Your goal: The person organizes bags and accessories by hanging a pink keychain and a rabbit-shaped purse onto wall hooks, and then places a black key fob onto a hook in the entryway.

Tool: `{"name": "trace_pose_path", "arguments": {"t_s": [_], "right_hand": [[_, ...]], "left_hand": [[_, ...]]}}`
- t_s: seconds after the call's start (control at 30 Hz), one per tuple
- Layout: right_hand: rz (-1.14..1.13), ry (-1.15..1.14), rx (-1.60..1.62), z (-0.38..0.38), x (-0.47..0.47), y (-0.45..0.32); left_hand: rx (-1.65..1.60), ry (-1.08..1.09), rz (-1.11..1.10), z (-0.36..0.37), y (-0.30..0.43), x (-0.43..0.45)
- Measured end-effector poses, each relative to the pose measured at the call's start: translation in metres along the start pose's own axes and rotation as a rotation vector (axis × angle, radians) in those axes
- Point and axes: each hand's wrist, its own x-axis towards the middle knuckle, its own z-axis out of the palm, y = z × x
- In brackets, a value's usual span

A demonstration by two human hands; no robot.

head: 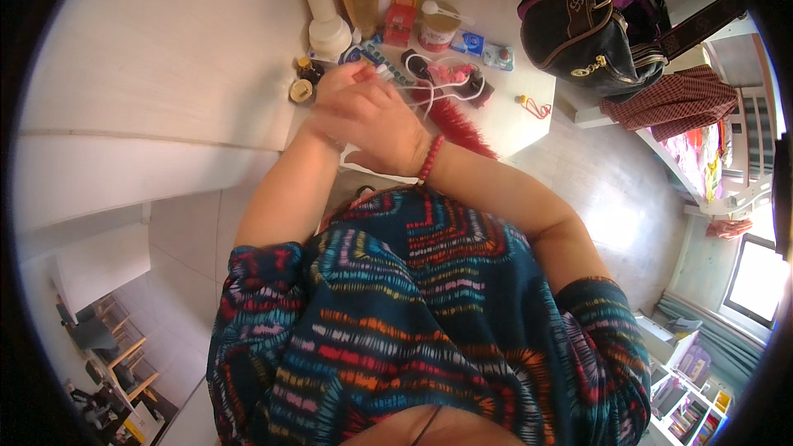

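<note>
My right hand (378, 124), with a red bead bracelet (432, 159) on its wrist, lies across the back and wrist of my left hand (337, 83). The right hand's fingers look stretched, with no object seen in them. My left hand is partly covered, and its fingers are hard to make out. Just beyond them on the white tabletop (526, 127) are a blister pack (393, 63) and a white cable (433, 98). A round gold lid (302, 91) and a small dark bottle with a gold cap (308, 68) stand left of the hands.
Behind stand a white cylindrical device (328, 34), a gold tube (361, 6), a red box (399, 26) and a tub (438, 28) with a white spoon on it. A red fringed item (461, 124) lies at right. A black bag (588, 37) hangs at upper right.
</note>
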Motion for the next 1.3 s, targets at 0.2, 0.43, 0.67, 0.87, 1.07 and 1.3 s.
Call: {"name": "trace_pose_path", "arguments": {"t_s": [0.2,0.43,0.67,0.87,1.07,1.3], "right_hand": [[-0.102,-0.063,0.026,-0.007,0.008,0.006],[0.056,-0.289,0.362,-0.021,0.013,0.031],[0.197,-0.050,0.243,-0.031,-0.001,0.038],[0.412,-0.003,0.345,-0.022,-0.014,0.022],[0.493,-0.094,0.191,-0.013,-0.024,0.013],[0.440,-0.008,0.071,0.000,-0.026,0.009]], "left_hand": [[0.388,-0.551,0.573,0.001,-0.020,-0.041],[0.287,-0.485,0.295,0.020,-0.035,-0.015],[0.032,-0.480,-0.035,0.004,-0.027,0.007],[-0.018,-0.600,-0.179,0.000,-0.026,0.013],[0.923,-0.161,0.322,-0.006,-0.034,0.030],[0.461,-0.141,0.178,-0.014,-0.046,0.031]]}}
